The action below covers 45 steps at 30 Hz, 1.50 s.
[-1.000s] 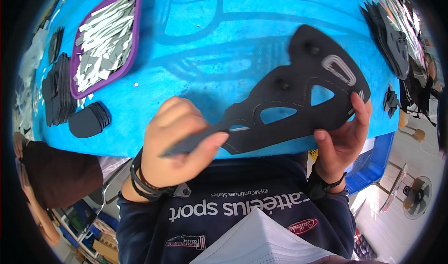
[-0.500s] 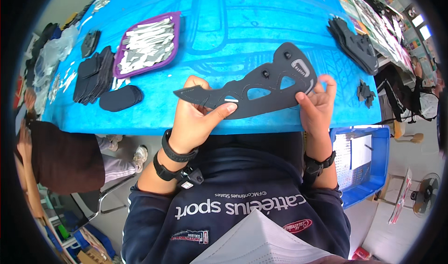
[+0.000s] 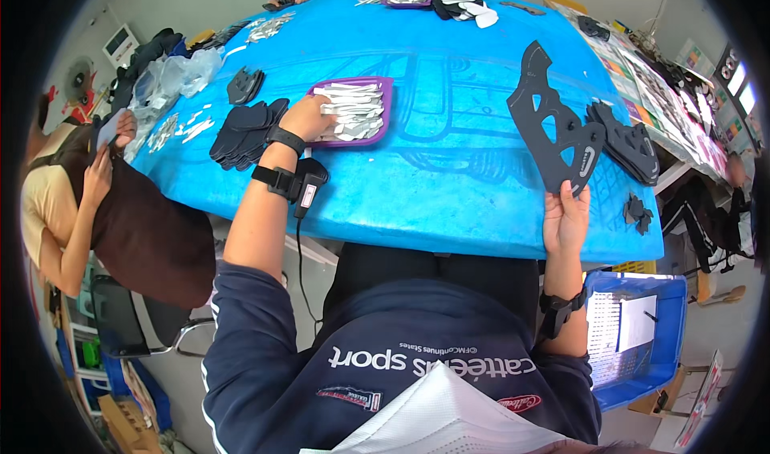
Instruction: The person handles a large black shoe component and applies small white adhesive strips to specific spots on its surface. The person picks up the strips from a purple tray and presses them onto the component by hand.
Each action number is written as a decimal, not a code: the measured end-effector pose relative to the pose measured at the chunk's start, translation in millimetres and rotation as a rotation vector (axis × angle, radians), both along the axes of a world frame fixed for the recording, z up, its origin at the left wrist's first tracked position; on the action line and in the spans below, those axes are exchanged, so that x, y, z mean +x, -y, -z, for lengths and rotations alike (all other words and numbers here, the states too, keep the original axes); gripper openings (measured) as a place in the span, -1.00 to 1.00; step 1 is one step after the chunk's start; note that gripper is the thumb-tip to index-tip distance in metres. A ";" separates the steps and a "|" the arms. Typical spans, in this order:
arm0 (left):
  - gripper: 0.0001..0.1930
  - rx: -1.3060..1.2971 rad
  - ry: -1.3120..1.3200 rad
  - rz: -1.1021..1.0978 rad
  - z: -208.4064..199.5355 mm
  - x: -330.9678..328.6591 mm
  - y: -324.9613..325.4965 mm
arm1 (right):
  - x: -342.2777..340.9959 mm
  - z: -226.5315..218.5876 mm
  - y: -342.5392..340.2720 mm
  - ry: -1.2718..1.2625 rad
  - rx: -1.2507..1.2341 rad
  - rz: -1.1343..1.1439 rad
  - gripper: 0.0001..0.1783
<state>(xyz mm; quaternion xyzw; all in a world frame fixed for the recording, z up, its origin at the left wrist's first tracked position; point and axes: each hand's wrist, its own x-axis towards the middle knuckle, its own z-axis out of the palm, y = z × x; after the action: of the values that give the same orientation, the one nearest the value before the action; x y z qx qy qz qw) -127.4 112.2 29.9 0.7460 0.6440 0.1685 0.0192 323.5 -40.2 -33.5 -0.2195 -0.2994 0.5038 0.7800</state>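
At the purple tray (image 3: 388, 115), your left hand (image 3: 305, 118) meets the strips (image 3: 358, 111), its grip indeterminable; your right hand (image 3: 568, 220) pinches the black panel (image 3: 531, 125).

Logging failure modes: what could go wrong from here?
1. The right hand holds the black cutout panel by its lower end only, so it might flex or slip.
2. The left hand is at overlapping white strips in the purple tray; several could come up together.
3. The black cable hanging from the left wrist could snag on the blue table.
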 end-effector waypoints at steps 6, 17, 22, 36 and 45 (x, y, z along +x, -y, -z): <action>-0.72 -0.035 -0.047 0.198 9.3 0.5 -32.1 | -5.3 -7.5 1.6 0.029 -0.037 0.021 -0.76; -0.82 0.024 -0.055 0.168 11.8 0.7 -43.9 | 0.9 0.3 2.2 0.067 -0.046 0.029 -0.68; -0.87 0.083 -0.089 0.209 9.3 -7.5 -40.9 | 1.1 0.1 2.9 0.120 0.037 -0.014 -0.58; -0.91 0.424 -0.255 0.065 -51.8 7.4 -1.3 | 6.0 4.2 5.5 0.070 0.043 -0.022 -0.71; -0.90 -0.068 0.726 0.556 -89.8 81.3 77.0 | -0.6 -3.5 7.9 0.067 0.008 0.019 -0.74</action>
<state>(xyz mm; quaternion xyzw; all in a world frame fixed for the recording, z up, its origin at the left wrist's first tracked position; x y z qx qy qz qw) -46.1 35.1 119.6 0.7820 0.3763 0.3862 0.3127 322.9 -48.1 -30.1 -0.2358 -0.3252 0.4873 0.7754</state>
